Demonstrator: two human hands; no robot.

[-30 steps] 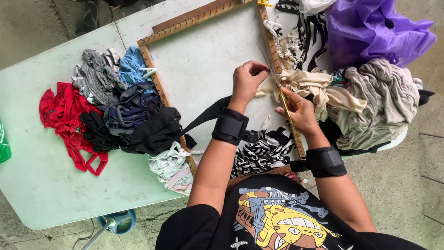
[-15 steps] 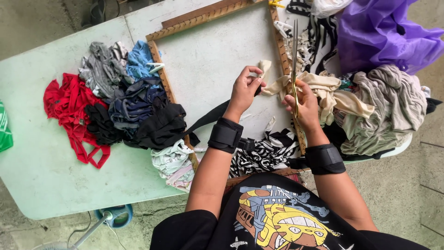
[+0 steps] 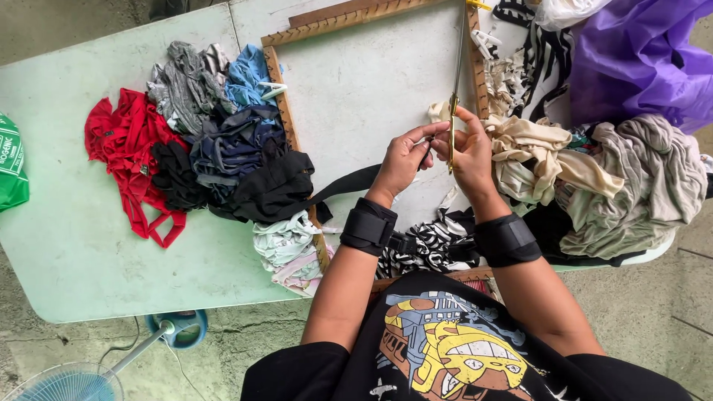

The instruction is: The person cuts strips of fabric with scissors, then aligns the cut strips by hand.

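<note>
Left hand (image 3: 405,157): raised over the bare middle of the frame, fingers curled, thumb and forefinger pinched on a dark bit just beside the strip; what that bit is cannot be told.
Right hand (image 3: 469,152): just beside the left hand, fingertips nearly meeting it, closed round the strip.
Strip (image 3: 451,96): thin, yellowish, running straight up from the right hand to the frame's top right corner, taut and nearly upright in the view.
Wrist bands: a black band (image 3: 369,226) on the left wrist, another (image 3: 507,239) on the right.
Frame (image 3: 276,70): wooden, rectangular, small pegs along its rails, lying flat on the table; the centre is bare.
Table (image 3: 82,252): pale green, frame and cloth on top.
Left heap: red cloth (image 3: 126,152) at the far left, then grey (image 3: 182,82), blue (image 3: 246,74) and black (image 3: 271,182) pieces overlapping the frame's left rail.
Black band of cloth (image 3: 345,184): runs from the black heap across the frame towards the left wrist.
Right heap: beige cloth (image 3: 531,152) touching the right hand, grey-brown cloth (image 3: 642,182) beyond it, striped black-and-white pieces (image 3: 535,70) above.
Near edge: striped cloth (image 3: 434,241) between the two forearms; pale mint cloth (image 3: 286,249) at the lower left corner of the frame.
Purple bag (image 3: 639,56): top right, crumpled, resting on the right heap.
Green package (image 3: 11,160): at the left edge of the table, soft pouch, green with white print, partly cut off.
Fan (image 3: 74,379): on the floor below the table, light blue, round base and grille.
</note>
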